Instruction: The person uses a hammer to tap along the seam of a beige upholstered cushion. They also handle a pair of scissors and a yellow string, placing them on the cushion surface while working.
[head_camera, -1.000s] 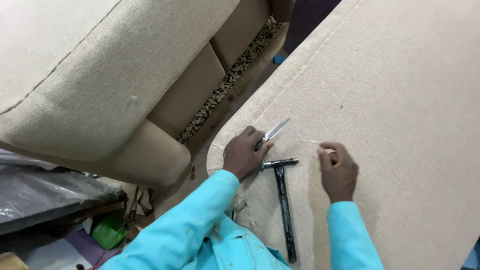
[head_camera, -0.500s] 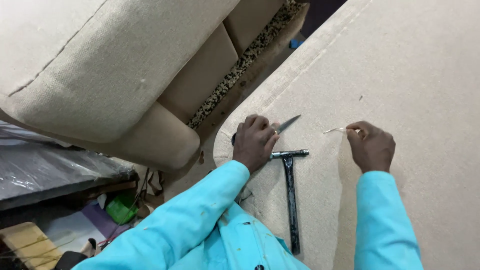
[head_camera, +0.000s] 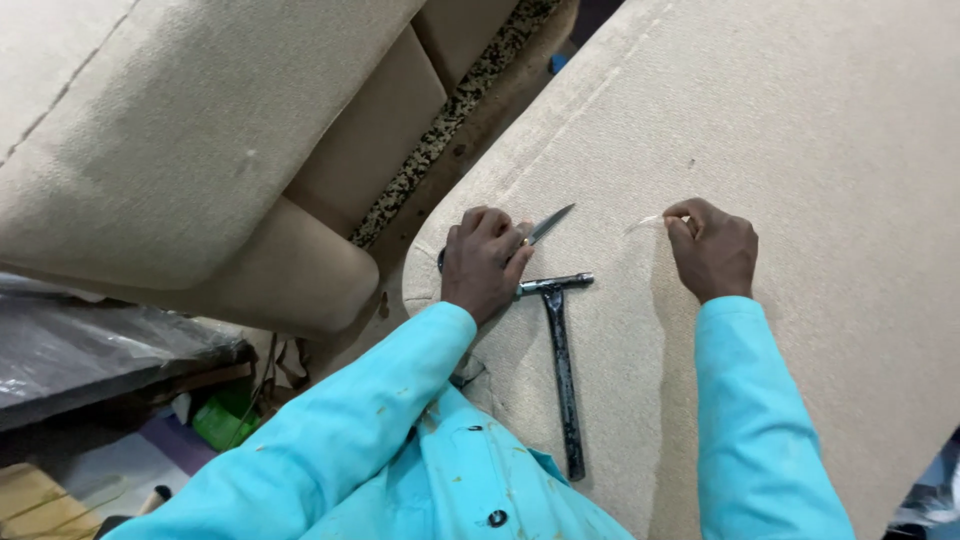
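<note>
Beige upholstery (head_camera: 800, 130), left hand (head_camera: 482, 262) gripping small knife (head_camera: 548, 224), right hand (head_camera: 714, 248) pinching thread (head_camera: 643, 223).

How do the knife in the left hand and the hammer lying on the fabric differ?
The knife is gripped in the left hand, only its short pointed blade showing; the hammer lies free on the beige upholstery, unheld. The knife blade is bright and slim; the hammer is dark, worn and much longer, with a crosswise head. Both are metal and lie beside the left hand.
</note>
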